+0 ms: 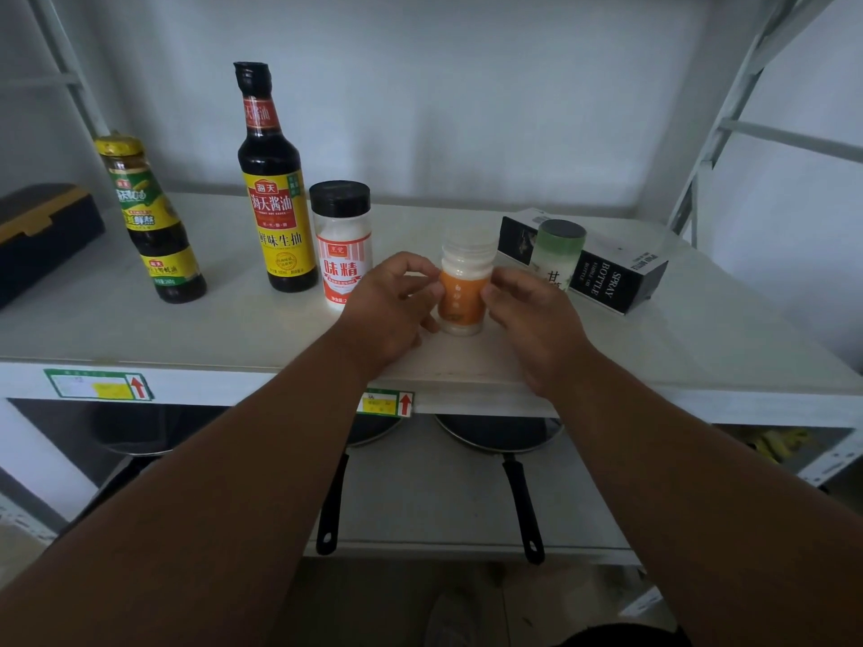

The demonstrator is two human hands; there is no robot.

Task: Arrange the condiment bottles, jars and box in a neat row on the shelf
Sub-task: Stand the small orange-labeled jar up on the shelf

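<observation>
An orange-labelled jar [463, 291] with a white cap stands on the white shelf [233, 329], gripped from both sides by my left hand [392, 305] and my right hand [532, 315]. To its left stand a white seasoning jar [343, 240] with a black lid, a tall soy sauce bottle [275, 193] and a shorter dark sauce bottle [149, 217] with a yellow cap. Behind my right hand stands a green-capped jar [558, 254], partly hidden. A black-and-white spray bottle box [611, 273] lies flat at the right.
A dark case [42, 235] with a tan lid sits at the shelf's far left. Two frying pans [499, 436] with black handles lie on the lower shelf. Metal uprights frame both sides. Bare shelf surface runs along the front edge.
</observation>
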